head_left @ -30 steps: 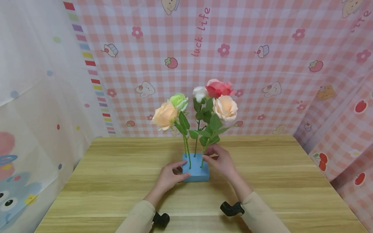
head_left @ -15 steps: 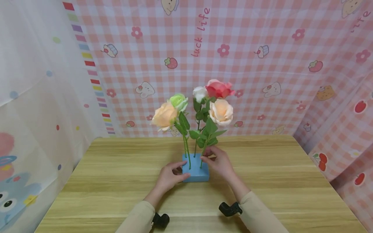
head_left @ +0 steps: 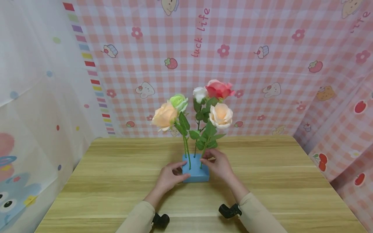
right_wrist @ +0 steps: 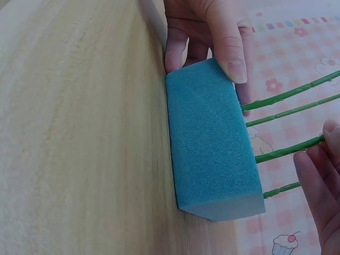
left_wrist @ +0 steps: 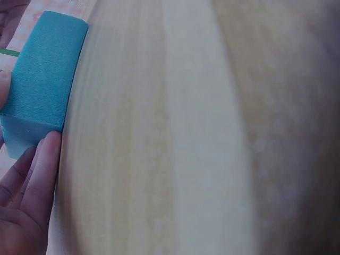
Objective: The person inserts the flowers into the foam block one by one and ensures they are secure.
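A blue foam block sits on the table with several artificial roses standing in its top. At its left end my left hand grips it, the thumb on the near top edge and fingertips low along the end face in the left wrist view. My right hand pinches the green stem of the front right peach rose a little above the block, and that stem meets the top of the foam. Another peach rose and a green rose lean left; a white rose and a pink-red rose stand behind.
The wooden table reaches back to a pink checked cloth. A white dotted cloth hangs at the left. Black wrist devices sit under both sleeves.
The front right peach rose has come down and slightly left, with my right hand moving a little the same way. My left hand stays in place on the foam block.
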The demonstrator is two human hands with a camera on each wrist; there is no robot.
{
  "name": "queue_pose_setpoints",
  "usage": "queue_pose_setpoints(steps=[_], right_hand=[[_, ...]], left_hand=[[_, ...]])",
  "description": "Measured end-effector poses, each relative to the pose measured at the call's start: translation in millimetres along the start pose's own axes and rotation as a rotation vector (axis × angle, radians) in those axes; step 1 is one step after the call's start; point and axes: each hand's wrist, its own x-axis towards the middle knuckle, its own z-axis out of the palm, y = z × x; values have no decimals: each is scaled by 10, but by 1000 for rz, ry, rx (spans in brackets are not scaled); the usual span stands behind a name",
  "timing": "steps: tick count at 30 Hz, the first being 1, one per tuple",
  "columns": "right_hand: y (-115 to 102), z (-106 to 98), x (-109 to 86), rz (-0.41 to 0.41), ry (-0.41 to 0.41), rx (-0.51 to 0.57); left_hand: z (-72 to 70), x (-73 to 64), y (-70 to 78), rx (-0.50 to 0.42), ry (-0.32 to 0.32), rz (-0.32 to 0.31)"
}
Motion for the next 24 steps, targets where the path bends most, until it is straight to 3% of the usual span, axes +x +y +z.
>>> queue_pose_setpoints(steps=[24], right_hand=[[70, 34, -23, -39, -12, -37]], left_hand=[[3, -2, 0, -1, -1, -19]])
